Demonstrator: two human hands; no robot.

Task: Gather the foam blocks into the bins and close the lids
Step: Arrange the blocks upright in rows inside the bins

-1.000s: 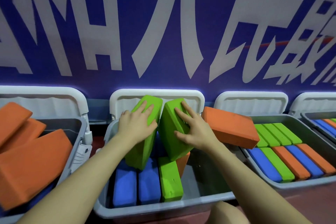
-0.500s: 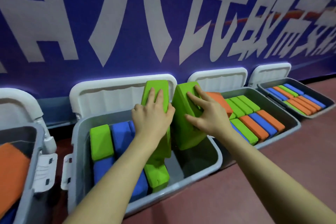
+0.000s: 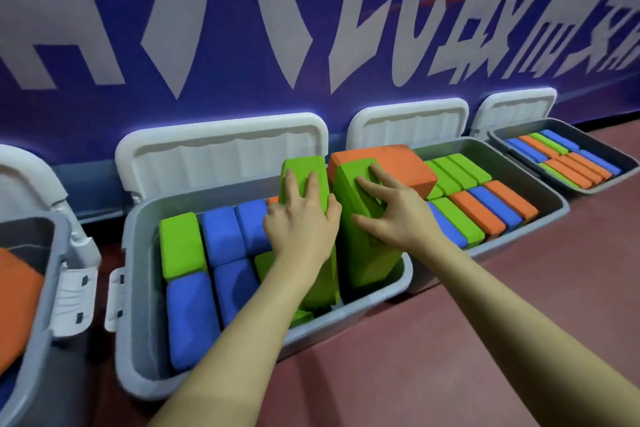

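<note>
Blocks in hand: two green foam blocks, the left green block (image 3: 304, 180) and the right green block (image 3: 360, 218), stand on end side by side at the right end of the middle bin (image 3: 346, 314), lower ends inside it
Your left hand (image 3: 299, 224): lies flat on the face of its block, fingers straight and fairly close together, thumb out toward the other block
Your right hand (image 3: 391, 215): fingers spread wide across its block, tips pressing the foam
What has changed: a second ago both blocks leaned at the bin's centre; you have since walked them to the right end, and they now stand straighter
What it means: judged from this, the pair is almost seated, with the push down left to do
Already packed: blue and green blocks lie flat across the rest of the bin
Lid: the white lid (image 3: 221, 163) stands open against the wall
Neighbours: an orange block (image 3: 398, 163) rides high on the next bin (image 3: 557, 208) to the right
</note>
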